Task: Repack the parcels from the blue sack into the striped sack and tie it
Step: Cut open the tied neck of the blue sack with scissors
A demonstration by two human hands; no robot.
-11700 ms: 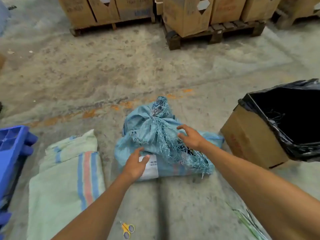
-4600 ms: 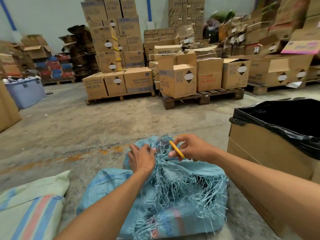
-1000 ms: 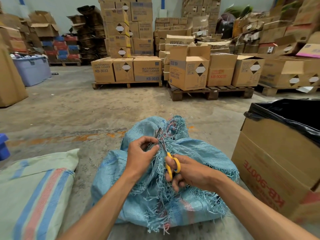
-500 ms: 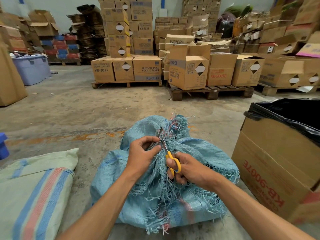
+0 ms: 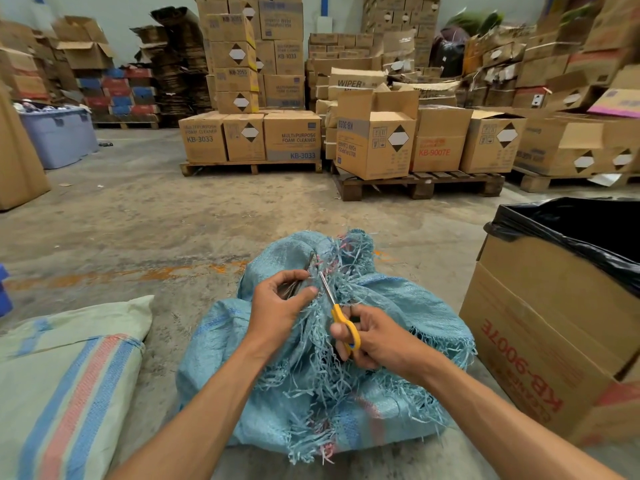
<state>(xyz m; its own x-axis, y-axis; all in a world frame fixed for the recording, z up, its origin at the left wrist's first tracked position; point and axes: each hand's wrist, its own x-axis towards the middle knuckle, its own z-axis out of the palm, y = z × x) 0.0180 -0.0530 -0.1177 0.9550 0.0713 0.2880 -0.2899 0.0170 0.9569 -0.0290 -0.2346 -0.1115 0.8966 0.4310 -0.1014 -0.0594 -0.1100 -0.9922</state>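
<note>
head view. blue woven sack (image 5: 408, 317) sat on the concrete floor (image 5: 145, 223), directly in front of the person, its neck bunched and tied at the top, edges badly frayed into loose strips. left hand (image 5: 277, 306) pinched a dark strand at the sack's neck between thumb and fingers. right hand (image 5: 377, 337) gripped yellow-handled scissors (image 5: 337, 313), fingers curled through the loops, blades pointing up into the bunched neck just beside the left hand's fingertips. whether the blades were parted or closed could not be told.

striped sack (image 5: 65, 382), pale green with blue and red bands, lay flat on the floor to the left of the blue sack, apart from it. a cardboard box lined with a black bin bag (image 5: 561, 327) stood close on the right. behind, across the floor, wooden pallets (image 5: 419, 185) carried stacked cardboard cartons (image 5: 291, 140); a lavender plastic tub (image 5: 59, 136) stood far left.
</note>
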